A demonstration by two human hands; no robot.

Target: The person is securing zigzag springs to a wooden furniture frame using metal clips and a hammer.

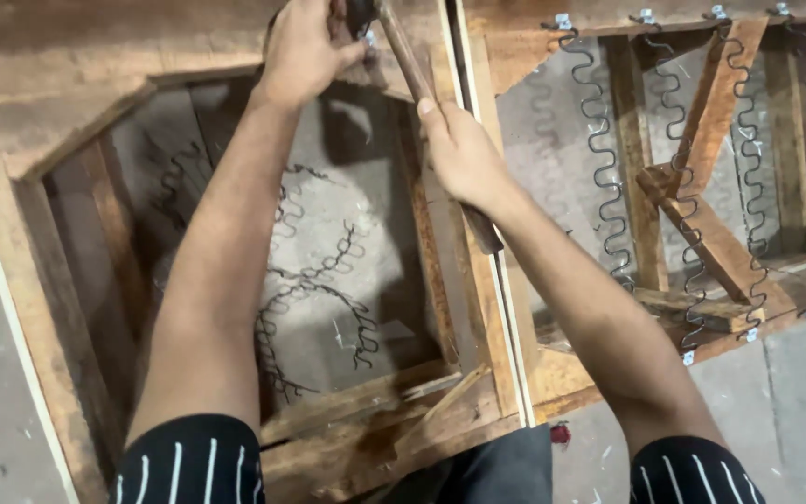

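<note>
The right hand (464,154) has its fingers clenched round the wooden handle of a hammer (426,103) slanting across the frame's (487,308) middle rail, while the left hand (302,47), fingers curled, pinches something too hidden to tell at the top rail beside the hammer's head, loose springs (319,289) lying below.

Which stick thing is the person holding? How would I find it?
Find the two wooden frames lying side by side on the floor. Above the rail where they meet, the right hand grips a long, dark wooden handle that slants up toward the left hand. Unlike the pale frame boards and the wiggly metal springs, it is round, smooth and loose.
</note>
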